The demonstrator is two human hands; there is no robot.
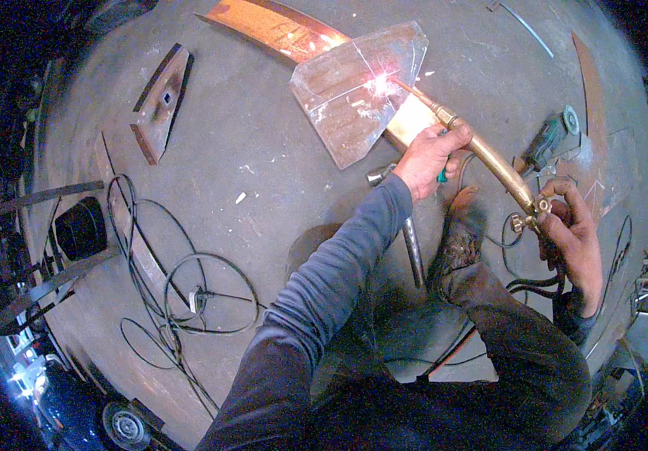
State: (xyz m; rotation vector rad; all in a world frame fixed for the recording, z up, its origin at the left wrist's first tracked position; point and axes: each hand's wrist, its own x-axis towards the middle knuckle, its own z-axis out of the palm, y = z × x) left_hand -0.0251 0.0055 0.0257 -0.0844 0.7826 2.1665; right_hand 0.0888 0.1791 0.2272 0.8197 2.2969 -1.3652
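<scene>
A brass gas torch (pixel 498 160) slants across the view, its copper tip over a grey steel plate (pixel 339 101) with scribed lines. A bright glow with sparks (pixel 381 83) burns at the tip. My left hand (pixel 430 159) is closed round the torch's front part, above a pale, lit metal piece (pixel 412 120). A small green thing (pixel 442 175) shows beneath those fingers; its kind is unclear. At the torch's rear, my right hand (pixel 575 233) pinches a brass valve knob (pixel 542 204). Another knob (pixel 518 223) sits beside it, and dark hoses (pixel 538 286) run down from there.
A rusty curved steel strip (pixel 271 28) reaches behind the plate. The hammer (pixel 414 252) lies near my boot (pixel 459 233). An angle grinder (pixel 553 139) rests at right, a bracket-like steel part (pixel 162 105) at far left. Coiled black cable (pixel 211 293) spreads over the floor at left.
</scene>
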